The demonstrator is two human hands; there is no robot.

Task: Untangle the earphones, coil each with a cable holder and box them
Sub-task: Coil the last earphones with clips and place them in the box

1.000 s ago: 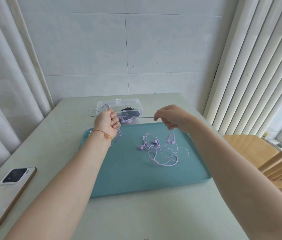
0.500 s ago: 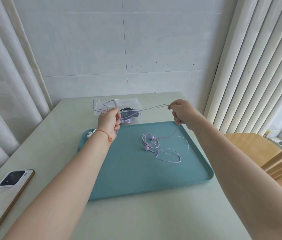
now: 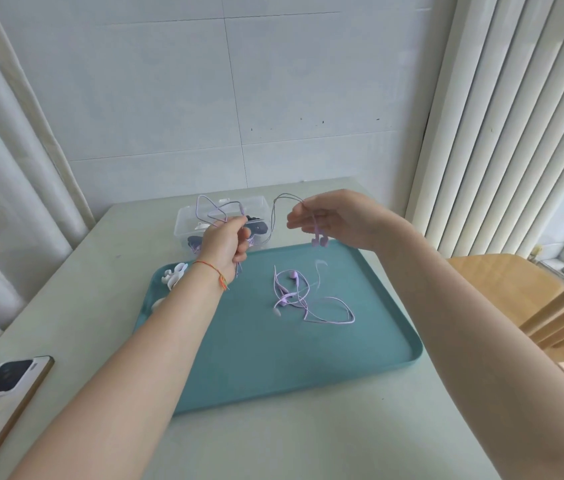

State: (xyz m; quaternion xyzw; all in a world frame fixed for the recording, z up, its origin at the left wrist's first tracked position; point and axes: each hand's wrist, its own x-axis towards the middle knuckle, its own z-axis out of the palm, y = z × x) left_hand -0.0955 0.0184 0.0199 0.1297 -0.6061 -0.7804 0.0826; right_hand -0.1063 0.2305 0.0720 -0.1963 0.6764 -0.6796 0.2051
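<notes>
Holding one lilac earphone cable [image 3: 275,216] mid-frame, left hand [image 3: 225,241] grips its loops, right hand [image 3: 334,216] pinches it; a second earphone set [image 3: 303,299] lies on one teal tray [image 3: 308,358].

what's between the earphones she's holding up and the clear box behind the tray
Nothing visible bars the way. The held earphones hang from the right hand, their cable running to the left hand, just in front of the clear box. The box looks open on top, with dark items already inside.

Lilac earphones [image 3: 303,296] tangled on teal tray [image 3: 308,368].
</notes>
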